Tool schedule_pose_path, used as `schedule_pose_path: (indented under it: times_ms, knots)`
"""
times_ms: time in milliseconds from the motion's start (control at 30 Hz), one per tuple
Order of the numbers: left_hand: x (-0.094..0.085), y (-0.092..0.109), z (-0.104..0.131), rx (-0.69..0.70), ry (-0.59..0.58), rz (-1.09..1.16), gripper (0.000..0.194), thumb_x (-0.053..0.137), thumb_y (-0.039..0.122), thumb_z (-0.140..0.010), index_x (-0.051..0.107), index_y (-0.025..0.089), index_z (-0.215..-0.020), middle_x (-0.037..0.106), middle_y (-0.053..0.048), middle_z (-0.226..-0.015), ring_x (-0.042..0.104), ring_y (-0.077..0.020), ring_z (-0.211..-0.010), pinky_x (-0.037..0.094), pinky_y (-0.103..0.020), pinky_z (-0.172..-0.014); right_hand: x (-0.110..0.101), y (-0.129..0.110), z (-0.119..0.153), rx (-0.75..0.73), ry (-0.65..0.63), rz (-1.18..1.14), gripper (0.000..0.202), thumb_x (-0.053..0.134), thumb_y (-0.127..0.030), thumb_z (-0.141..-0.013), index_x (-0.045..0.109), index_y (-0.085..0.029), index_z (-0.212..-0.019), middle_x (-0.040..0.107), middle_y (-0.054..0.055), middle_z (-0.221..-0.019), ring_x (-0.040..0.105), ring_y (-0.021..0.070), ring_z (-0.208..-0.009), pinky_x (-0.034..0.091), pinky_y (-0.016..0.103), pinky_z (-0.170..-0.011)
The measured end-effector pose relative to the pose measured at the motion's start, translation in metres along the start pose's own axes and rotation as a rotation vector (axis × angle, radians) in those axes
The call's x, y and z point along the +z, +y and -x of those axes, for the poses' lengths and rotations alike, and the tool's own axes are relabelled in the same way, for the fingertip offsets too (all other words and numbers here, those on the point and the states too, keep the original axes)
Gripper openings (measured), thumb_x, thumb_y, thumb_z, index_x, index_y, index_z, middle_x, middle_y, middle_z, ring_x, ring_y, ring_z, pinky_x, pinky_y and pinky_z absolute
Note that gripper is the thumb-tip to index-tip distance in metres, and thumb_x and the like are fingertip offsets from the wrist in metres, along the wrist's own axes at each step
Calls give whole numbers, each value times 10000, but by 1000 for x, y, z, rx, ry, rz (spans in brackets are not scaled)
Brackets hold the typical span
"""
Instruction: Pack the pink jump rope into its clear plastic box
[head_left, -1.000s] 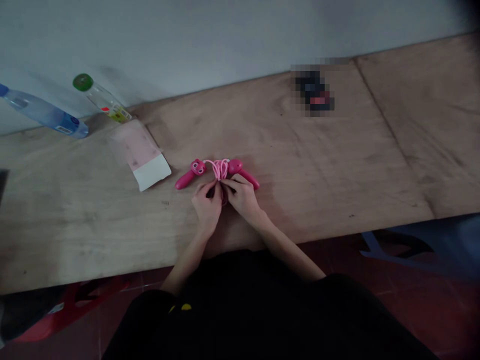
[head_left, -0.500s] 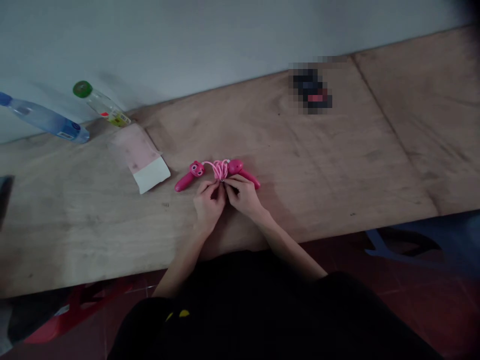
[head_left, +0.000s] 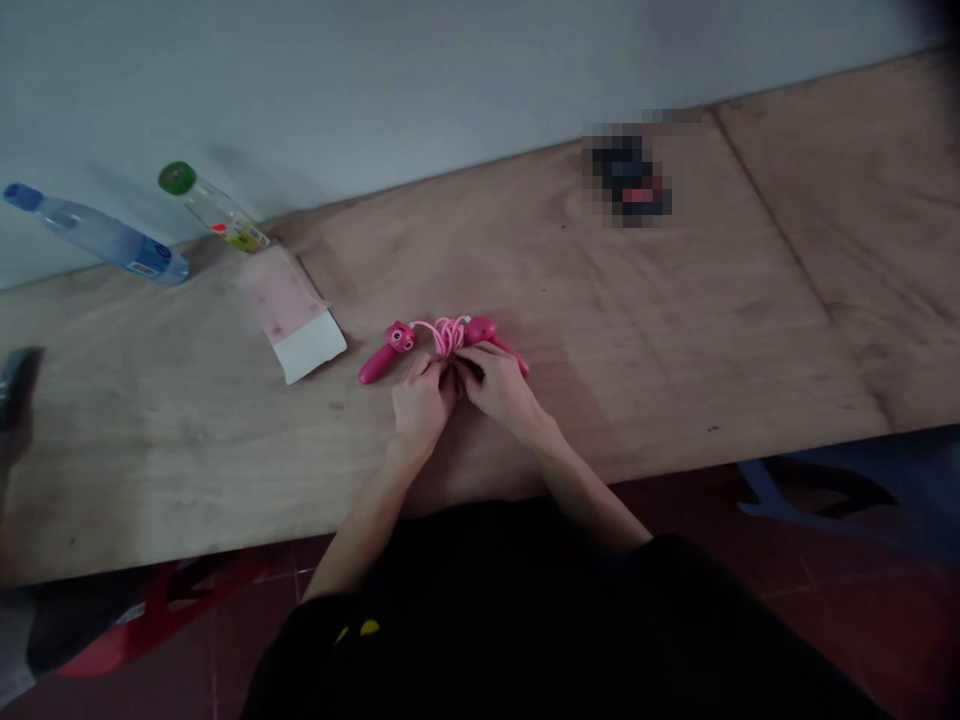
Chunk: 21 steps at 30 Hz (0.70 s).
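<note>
A pink jump rope (head_left: 450, 334) lies on the wooden table, its cord gathered into a looped bundle. Its left handle (head_left: 380, 362) has an animal-face head with big eyes; the right handle (head_left: 482, 329) is partly covered by my right hand. My left hand (head_left: 422, 400) pinches at the near end of the bundle. From the other side my right hand (head_left: 499, 385) closes on the same spot, fingertips almost meeting the left ones. Whatever small part sits between the fingertips is hidden.
Left of the rope lies a pink and white package (head_left: 311, 345). Behind it are a green-capped bottle (head_left: 217, 212) and a blue plastic bottle (head_left: 105, 235) by the wall. A blurred dark object (head_left: 630, 180) sits at the back right. Stools (head_left: 817, 495) stand below the table's front edge.
The whole view has shifted slightly, so things appear a little further right. My fingers have moved slightly at the bundle, my right hand now reaching further over it. The rope stays in place.
</note>
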<state>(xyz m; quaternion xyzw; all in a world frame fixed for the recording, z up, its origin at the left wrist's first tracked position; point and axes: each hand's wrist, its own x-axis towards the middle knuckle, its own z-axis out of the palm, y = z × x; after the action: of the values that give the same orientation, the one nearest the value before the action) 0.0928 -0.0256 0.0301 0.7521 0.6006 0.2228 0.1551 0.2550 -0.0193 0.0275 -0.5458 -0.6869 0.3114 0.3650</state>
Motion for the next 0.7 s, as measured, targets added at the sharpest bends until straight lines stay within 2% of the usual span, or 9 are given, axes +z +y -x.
schedule_pose_path:
  times_ms: [133,233,367,500,600,700]
  knots:
    - [6,0,1,5,25,8,201,591,269,-1055,774,219,-989,777,-86,-1055,708,-224,-923,533,-343,-798,-8,-2,-4,-22,-82,116,262,557,-172,-1041,807,-235,-1091,746,98,-1144,733,248,-999,606,386,-926]
    - [11,3,2,-19,46,-37,210,590,278,-1061,772,223,-971,773,-92,-1051,705,-232,-902,503,-351,-755,-5,-4,-6,20,-88,202,272,535,-151,-1020,798,-210,-1051,736,115,-1150,719,256,-971,591,364,-830]
    - [12,3,6,-3,62,-127,226,561,254,-1080,780,234,-1028,773,-93,-1040,685,-248,-875,442,-361,-673,10,-7,-6,146,23,180,234,558,-122,-952,782,-191,-942,749,120,-1011,713,272,-929,576,387,-840]
    - [12,-1,7,74,95,-182,208,585,219,-1068,787,246,-1026,786,-73,-1005,684,-253,-901,423,-358,-639,21,-10,-2,261,106,150,204,580,-182,-968,776,-186,-909,743,122,-954,702,264,-841,566,398,-816]
    - [15,-4,5,114,108,-160,202,611,238,-1060,789,245,-965,793,-70,-990,687,-246,-918,444,-353,-648,10,-11,0,202,47,175,212,573,-193,-993,780,-194,-949,745,116,-988,709,264,-891,563,384,-829]
    - [18,-4,2,136,126,-128,196,637,266,-1046,791,242,-927,805,-69,-990,688,-246,-923,451,-346,-645,-16,-10,-1,33,-59,311,269,526,-176,-1043,776,-209,-1137,754,125,-1159,715,261,-997,557,353,-817]
